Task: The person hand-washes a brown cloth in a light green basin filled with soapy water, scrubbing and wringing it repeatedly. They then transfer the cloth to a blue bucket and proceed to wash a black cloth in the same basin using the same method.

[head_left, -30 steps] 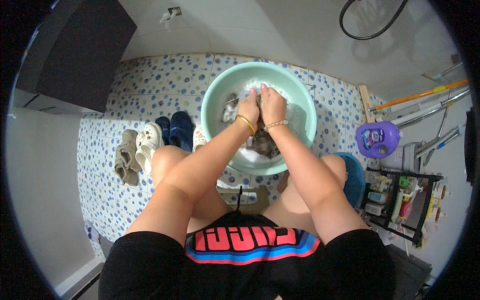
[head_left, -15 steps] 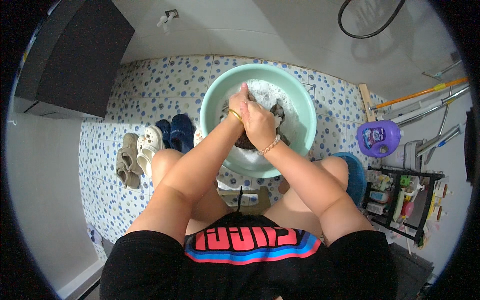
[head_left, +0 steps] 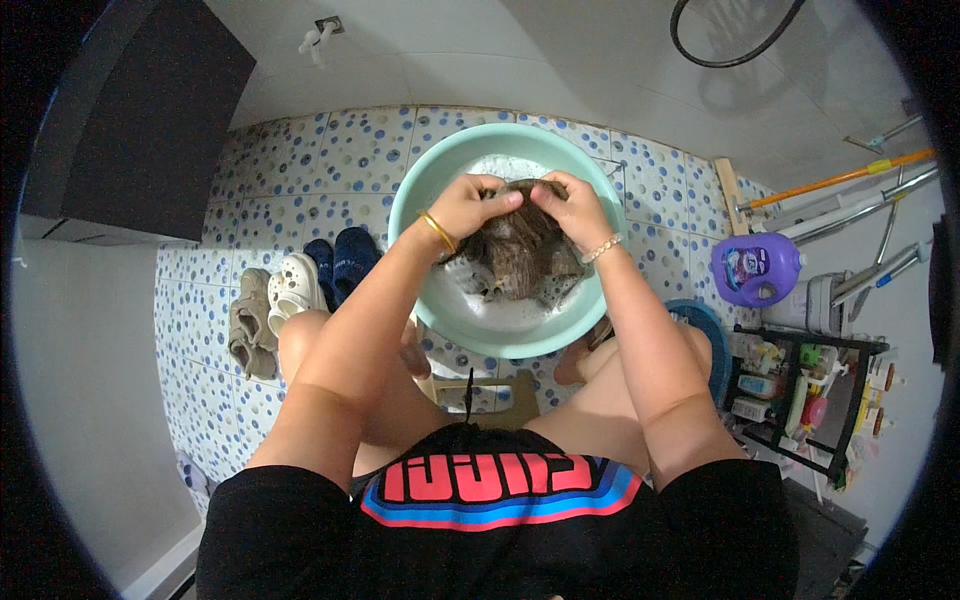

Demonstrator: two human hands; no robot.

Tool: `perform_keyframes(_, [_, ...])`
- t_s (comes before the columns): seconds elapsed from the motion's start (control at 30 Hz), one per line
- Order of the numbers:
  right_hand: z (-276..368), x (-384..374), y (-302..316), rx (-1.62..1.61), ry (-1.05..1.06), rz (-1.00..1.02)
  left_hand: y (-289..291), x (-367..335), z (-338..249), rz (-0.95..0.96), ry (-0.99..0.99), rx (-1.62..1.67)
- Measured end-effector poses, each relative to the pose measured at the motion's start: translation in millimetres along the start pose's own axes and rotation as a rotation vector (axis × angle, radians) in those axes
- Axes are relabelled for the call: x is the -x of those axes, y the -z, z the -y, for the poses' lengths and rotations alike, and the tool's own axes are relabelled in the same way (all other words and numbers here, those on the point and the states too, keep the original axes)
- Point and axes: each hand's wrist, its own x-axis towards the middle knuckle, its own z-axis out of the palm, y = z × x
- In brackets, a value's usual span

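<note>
A round mint-green basin [head_left: 607, 292] of foamy water stands on the floor between my legs. Over it, both hands grip the top of a wet brown cloth garment [head_left: 517, 250], thumbs toward each other. My left hand [head_left: 467, 207], with a gold bangle at the wrist, is closed on its left part. My right hand [head_left: 578, 212], wearing a beaded bracelet, is closed on its right part. The lower cloth hangs bunched into the basin. White suds [head_left: 480, 305] show around it, and the fingertips are hidden behind the fabric.
Beige shoes [head_left: 255, 325], white clogs [head_left: 297, 288] and dark blue slippers [head_left: 355, 262] sit at the left. At the right are a purple detergent jug [head_left: 745, 272], a blue tub [head_left: 715, 345], mop poles [head_left: 850, 180] and a black rack [head_left: 800, 440] of bottles. A dark cabinet [head_left: 150, 120] hangs upper left.
My hands were clasped together over the basin. Now they are apart, each on one side of the brown garment, which is lifted and spread between them.
</note>
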Motion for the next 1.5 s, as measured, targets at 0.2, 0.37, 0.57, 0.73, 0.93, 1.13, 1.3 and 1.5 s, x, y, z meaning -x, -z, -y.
perform_keyframes(0.2, [-38.3,11.5,15.0,0.262,-0.117,0.072,1.0,0.2,3.3,-0.140,0.013,0.671])
perform_keyframes(0.37, [-30.6,3.9,1.0,-0.285,-0.024,-0.290,-14.4,-1.8,-8.6,-0.398,0.018,0.507])
perform_keyframes(0.57, [44.9,34.2,-63.8,0.380,0.495,-0.337,-18.9,-28.1,39.1,-0.441,-0.207,0.480])
perform_keyframes(0.73, [23.6,10.0,-51.1,0.593,0.105,-0.407,-52.1,-32.7,37.6,-0.568,-0.017,0.509])
perform_keyframes(0.93, [37.7,33.2,-80.2,0.550,0.492,-0.309,-2.9,-43.5,63.0,-0.325,-0.100,0.661])
perform_keyframes(1.13, [20.3,-6.3,-47.7,0.522,0.186,-0.463,-45.0,-21.3,17.5,-0.471,0.111,0.432])
perform_keyframes(1.3, [0.9,-13.2,-38.4,0.185,-0.023,-0.468,-22.0,-5.8,-4.6,-0.403,0.142,0.330])
perform_keyframes(1.5, [-20.3,4.2,-34.3,0.414,-0.218,-0.472,3.0,5.0,6.1,-0.446,0.123,0.332])
